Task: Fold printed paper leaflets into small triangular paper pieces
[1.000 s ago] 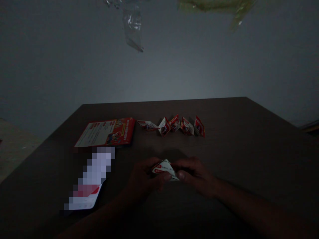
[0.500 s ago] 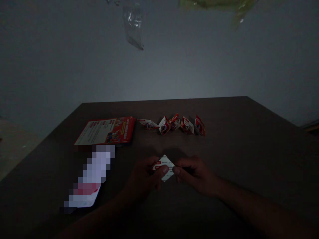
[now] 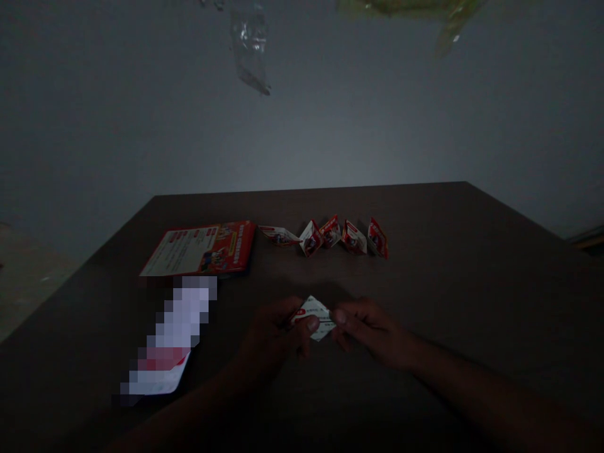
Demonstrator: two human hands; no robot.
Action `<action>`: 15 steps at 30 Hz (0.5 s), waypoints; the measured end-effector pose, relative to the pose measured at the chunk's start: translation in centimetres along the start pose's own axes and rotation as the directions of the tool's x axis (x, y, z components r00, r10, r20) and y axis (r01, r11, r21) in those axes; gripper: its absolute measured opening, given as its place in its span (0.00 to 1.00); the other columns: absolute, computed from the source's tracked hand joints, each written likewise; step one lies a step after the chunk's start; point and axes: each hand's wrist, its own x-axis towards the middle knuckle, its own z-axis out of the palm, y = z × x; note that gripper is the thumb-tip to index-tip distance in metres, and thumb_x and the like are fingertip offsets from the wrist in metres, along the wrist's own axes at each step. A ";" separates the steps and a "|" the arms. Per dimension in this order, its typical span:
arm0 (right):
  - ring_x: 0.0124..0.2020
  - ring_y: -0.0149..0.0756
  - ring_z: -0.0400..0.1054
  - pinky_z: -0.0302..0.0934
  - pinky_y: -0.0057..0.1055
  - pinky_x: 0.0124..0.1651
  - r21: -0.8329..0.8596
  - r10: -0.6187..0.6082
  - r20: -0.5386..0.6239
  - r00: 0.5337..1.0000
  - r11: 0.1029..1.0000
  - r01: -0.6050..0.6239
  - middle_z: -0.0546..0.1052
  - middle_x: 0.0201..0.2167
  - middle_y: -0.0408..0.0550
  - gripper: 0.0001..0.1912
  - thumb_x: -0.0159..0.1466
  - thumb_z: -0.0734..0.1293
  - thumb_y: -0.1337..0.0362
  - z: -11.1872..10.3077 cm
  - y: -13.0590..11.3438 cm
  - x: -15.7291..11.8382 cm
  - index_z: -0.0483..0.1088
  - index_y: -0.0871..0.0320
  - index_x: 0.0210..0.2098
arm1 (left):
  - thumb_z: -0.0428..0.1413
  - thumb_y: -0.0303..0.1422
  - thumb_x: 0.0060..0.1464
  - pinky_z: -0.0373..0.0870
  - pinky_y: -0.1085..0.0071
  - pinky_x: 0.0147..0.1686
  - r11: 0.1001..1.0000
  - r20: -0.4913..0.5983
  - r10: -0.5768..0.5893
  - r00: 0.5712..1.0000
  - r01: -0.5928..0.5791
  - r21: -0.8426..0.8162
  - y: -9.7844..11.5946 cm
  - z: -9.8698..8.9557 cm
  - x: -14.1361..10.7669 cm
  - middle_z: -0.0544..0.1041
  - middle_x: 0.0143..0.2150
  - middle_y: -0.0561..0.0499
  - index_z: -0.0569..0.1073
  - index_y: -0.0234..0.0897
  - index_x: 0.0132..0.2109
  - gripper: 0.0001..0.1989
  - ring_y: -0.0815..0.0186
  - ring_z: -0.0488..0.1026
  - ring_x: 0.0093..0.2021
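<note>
A small diamond of folded printed paper [image 3: 317, 309], white with red and dark print, is held above the near middle of the table. My left hand [image 3: 282, 328] grips its left side, thumb on top. At the right corner, my right hand [image 3: 365, 328] pinches the paper between thumb and fingers. Beyond my hands lie several folded red-and-white paper pieces in a row, among them one [image 3: 311, 239] near the middle and one [image 3: 378, 239] at the right end.
To the left lies a stack of red-and-white printed sheets or a booklet [image 3: 202, 248]. Nearer me is a phone [image 3: 174, 346] with a lit, blurred-out screen. The dark table [image 3: 448, 264] meets a pale wall, where a clear plastic bag [image 3: 252, 47] hangs.
The paper has turned and shifted slightly in my fingers. My right thumb has moved a little to the right, still at the corner. The row of folded papers stays put.
</note>
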 end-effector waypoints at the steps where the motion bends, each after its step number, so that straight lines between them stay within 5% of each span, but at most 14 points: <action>1: 0.20 0.27 0.60 0.53 0.24 0.25 0.024 0.007 0.004 1.000 1.000 -0.007 0.66 0.18 0.42 0.27 0.66 0.55 0.48 0.0 0.0 0.0 0.67 0.63 0.24 | 0.56 0.38 0.53 0.62 0.79 0.20 1.000 0.010 0.000 1.000 0.000 -0.010 0.0 0.0 0.0 0.69 0.20 0.56 0.71 0.32 0.33 0.11 0.73 0.65 0.19; 15: 0.19 0.24 0.54 0.49 0.24 0.24 0.186 0.075 0.129 0.989 0.978 -0.098 0.63 0.16 0.39 0.24 0.66 0.58 0.50 -0.1 -0.2 -0.2 0.62 0.61 0.22 | 0.52 0.39 0.56 0.61 0.78 0.21 0.999 0.121 0.025 0.992 -0.031 0.044 -0.4 0.1 -0.1 0.68 0.21 0.55 0.69 0.32 0.31 0.13 0.72 0.65 0.21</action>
